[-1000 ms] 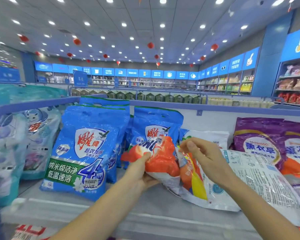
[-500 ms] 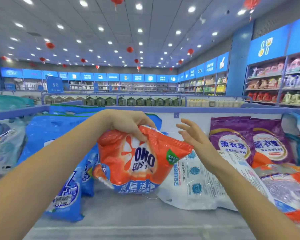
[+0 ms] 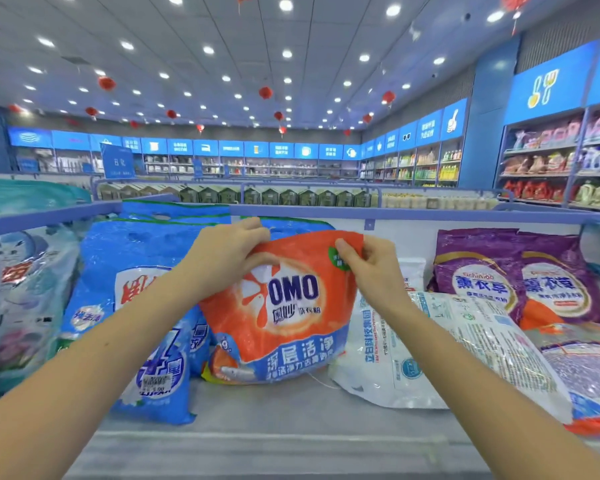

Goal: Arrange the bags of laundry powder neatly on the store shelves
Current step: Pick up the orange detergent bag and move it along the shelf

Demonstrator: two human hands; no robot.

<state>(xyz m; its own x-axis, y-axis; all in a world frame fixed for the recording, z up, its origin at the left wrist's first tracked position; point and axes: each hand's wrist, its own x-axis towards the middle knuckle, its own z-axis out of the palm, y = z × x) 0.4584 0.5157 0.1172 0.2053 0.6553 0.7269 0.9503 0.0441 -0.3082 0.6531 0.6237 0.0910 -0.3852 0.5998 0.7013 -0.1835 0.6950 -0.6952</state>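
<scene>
An orange and blue OMO laundry powder bag (image 3: 284, 317) stands upright on the grey shelf (image 3: 274, 420), its label facing me. My left hand (image 3: 227, 252) grips its top left corner. My right hand (image 3: 368, 263) pinches its top right corner. Blue bags (image 3: 129, 282) stand to its left, and another blue bag behind it is mostly hidden. A white bag (image 3: 440, 344) lies flat on its right.
Purple bags (image 3: 513, 275) lean against the back panel (image 3: 406, 237) at the right, with an orange and clear bag (image 3: 582, 368) lying in front. Pale teal bags (image 3: 25, 289) stand far left. A blue rail (image 3: 430, 216) tops the shelf.
The orange bag went from lying crumpled to lifted, then stood upright facing me. My right hand, free half a second ago, now pinches its top right corner.
</scene>
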